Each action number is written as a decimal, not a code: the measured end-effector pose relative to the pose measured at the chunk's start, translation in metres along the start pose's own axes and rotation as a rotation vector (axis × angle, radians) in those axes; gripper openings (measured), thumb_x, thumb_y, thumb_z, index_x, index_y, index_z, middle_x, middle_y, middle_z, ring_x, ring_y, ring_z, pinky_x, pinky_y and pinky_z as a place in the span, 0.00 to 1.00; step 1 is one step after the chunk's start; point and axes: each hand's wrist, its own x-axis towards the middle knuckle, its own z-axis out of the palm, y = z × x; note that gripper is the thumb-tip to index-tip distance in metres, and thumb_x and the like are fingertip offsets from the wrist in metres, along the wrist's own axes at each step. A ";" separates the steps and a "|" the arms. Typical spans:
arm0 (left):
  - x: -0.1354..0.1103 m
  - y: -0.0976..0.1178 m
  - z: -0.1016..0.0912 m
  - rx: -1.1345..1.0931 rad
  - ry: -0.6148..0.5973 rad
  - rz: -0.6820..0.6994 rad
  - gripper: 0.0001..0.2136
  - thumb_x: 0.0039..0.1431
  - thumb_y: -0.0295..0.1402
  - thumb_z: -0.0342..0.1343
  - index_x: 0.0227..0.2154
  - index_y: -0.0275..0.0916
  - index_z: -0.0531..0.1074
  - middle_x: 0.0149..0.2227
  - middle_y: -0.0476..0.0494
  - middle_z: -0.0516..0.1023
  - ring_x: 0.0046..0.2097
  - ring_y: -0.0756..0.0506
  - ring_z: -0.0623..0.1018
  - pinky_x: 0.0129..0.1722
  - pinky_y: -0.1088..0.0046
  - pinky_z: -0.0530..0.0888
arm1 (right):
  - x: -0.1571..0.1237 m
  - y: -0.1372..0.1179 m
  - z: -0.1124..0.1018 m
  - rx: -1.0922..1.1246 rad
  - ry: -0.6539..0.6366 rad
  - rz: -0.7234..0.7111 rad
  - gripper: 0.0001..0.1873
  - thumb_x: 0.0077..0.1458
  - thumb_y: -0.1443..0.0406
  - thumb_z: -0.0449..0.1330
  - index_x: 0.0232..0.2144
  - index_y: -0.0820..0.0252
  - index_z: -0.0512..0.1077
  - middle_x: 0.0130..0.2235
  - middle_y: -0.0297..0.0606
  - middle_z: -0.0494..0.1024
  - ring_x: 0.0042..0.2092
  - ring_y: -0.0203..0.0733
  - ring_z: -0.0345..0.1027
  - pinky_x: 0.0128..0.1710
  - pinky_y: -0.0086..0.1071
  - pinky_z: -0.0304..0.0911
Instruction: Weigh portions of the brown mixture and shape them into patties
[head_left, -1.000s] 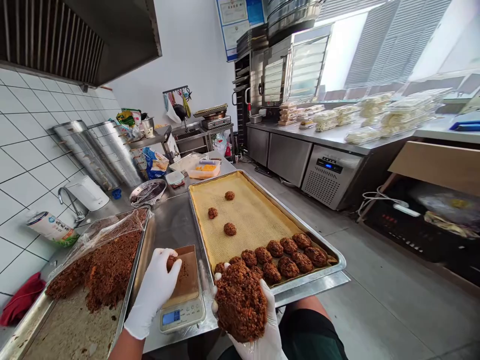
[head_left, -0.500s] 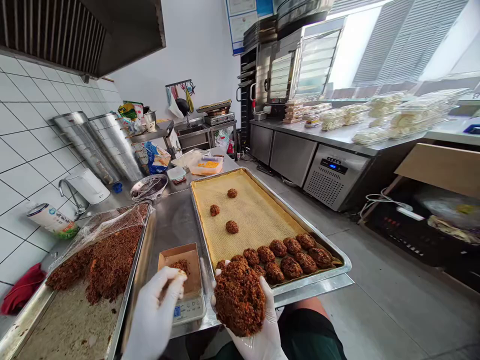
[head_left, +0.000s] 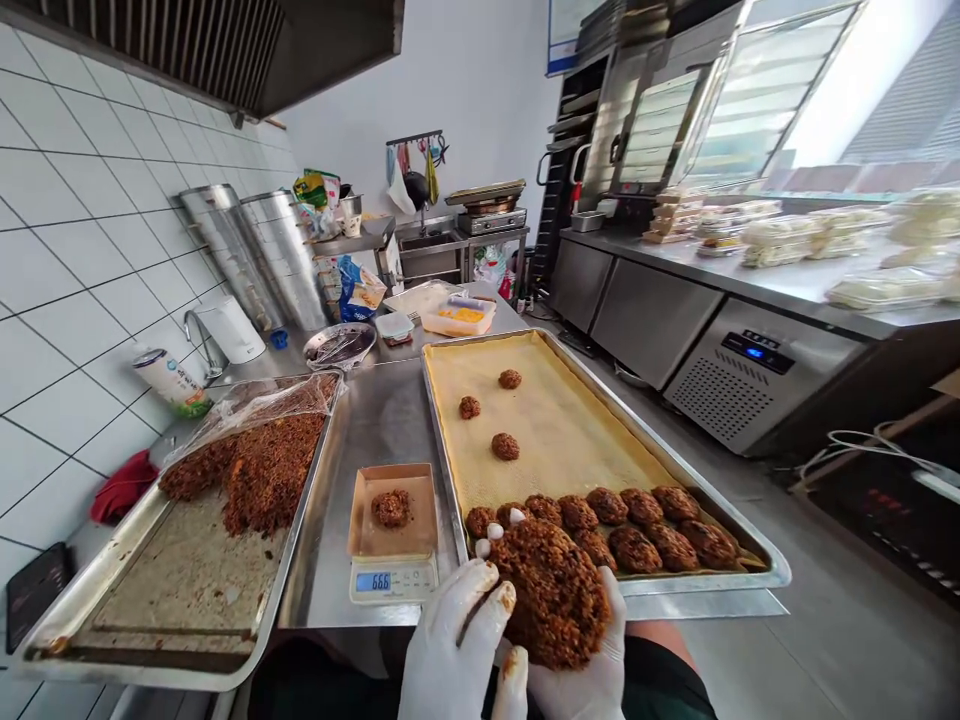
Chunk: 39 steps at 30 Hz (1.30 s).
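A big lump of brown, crumbly mixture point(head_left: 555, 590) rests in my gloved right hand point(head_left: 592, 680), whose fingers curl round its sides. My gloved left hand point(head_left: 457, 630) is at the lump's left edge with fingers apart and smeared fingertips; whether it touches the lump I cannot tell. Left of the hands, a small brown lump point(head_left: 391, 508) sits in a cardboard tray point(head_left: 365, 540) on a digital scale point(head_left: 412, 582) with a lit display. Beyond the hands, several shaped brown balls point(head_left: 634, 548) fill the near end of a lined baking tray point(head_left: 555, 420); three more lie farther up it.
On the left, a metal tray point(head_left: 180, 590) bears a heap of the same mixture point(head_left: 274, 470), partly under plastic film. A bowl point(head_left: 341, 345) and a plastic box with yellow food point(head_left: 459, 316) stand at the back. Packed containers point(head_left: 780, 240) line the right counter.
My left hand has moved from over the scale to the big lump, and its fingers have opened. A small lump now sits in the cardboard tray. The view has swung left.
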 end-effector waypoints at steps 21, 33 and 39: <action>0.076 -0.136 -0.054 0.331 -0.379 -0.300 0.12 0.65 0.27 0.51 0.47 0.42 0.76 0.48 0.42 0.79 0.50 0.42 0.79 0.52 0.65 0.74 | 0.003 -0.009 -0.010 0.024 -0.106 0.058 0.34 0.52 0.40 0.59 0.53 0.52 0.75 0.52 0.47 0.82 0.51 0.56 0.76 0.60 0.60 0.61; 0.103 -0.140 -0.045 0.552 -0.797 -0.225 0.11 0.59 0.23 0.51 0.37 0.40 0.77 0.42 0.39 0.78 0.43 0.40 0.80 0.46 0.63 0.71 | 0.003 -0.015 -0.013 0.010 -0.173 0.068 0.32 0.55 0.40 0.56 0.52 0.51 0.77 0.51 0.47 0.82 0.49 0.57 0.77 0.59 0.63 0.61; 0.119 -0.134 -0.043 0.627 -0.884 -0.157 0.10 0.57 0.24 0.51 0.34 0.40 0.77 0.38 0.37 0.79 0.42 0.37 0.80 0.43 0.61 0.71 | 0.002 -0.016 -0.013 0.056 -0.180 0.086 0.31 0.56 0.42 0.56 0.53 0.53 0.76 0.50 0.46 0.83 0.56 0.58 0.73 0.61 0.62 0.59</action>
